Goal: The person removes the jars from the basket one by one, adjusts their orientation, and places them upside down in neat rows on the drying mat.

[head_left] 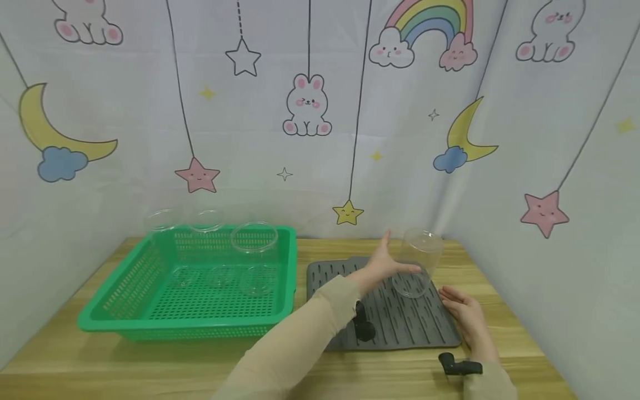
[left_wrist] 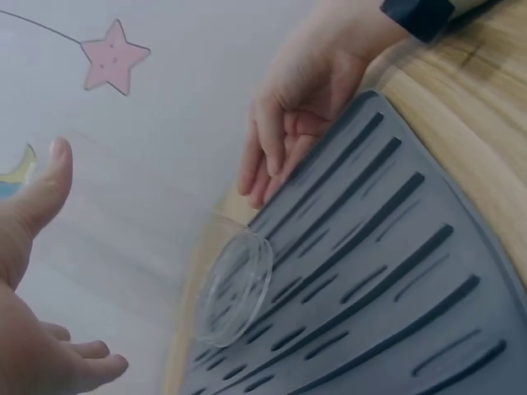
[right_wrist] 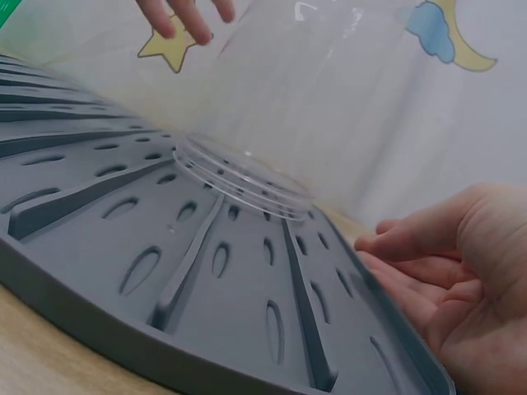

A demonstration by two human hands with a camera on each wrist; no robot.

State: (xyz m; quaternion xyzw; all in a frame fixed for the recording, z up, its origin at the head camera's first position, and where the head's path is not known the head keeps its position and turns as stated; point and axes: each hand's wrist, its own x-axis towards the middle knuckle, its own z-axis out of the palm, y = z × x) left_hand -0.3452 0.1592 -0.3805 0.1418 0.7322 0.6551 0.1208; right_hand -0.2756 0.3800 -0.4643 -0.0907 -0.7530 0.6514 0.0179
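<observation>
Right, nearest to us come two cream sleeves (head_left: 295, 344), each with a black fitting (head_left: 365, 330) at the wrist, stretched over a worktop (head_left: 165, 372) of pale wood with yellowish-brown streaks. And look right: the right hand (head_left: 470, 319) rests loosely curved along the side of a dark grey mat (head_left: 400, 328), grasping nothing. What a surface that mat has, all raised ribs and short oval dimples, its corners rounded! Over on the left sits a green basket (head_left: 185, 325), walls and floor latticed, three clear cups (head_left: 254, 247) standing in a row inside. Back to the mat, and here's the left hand (head_left: 382, 266), released, thumb and fingers spread wide beside a clear cup (head_left: 422, 253). That cup stands on the mat's far right part (so transparent, I can't tell whether the skin touches it). Behind it all, a white cloth (head_left: 240, 133) covers the walls, softly creased, turning at a corner on the right. There's a winking bunny (head_left: 307, 108) dead centre, a smiling yellow star (head_left: 348, 213) low down, a crescent moon (head_left: 457, 125) with its blue cloud, and up top a rainbow (head_left: 431, 11)!
</observation>
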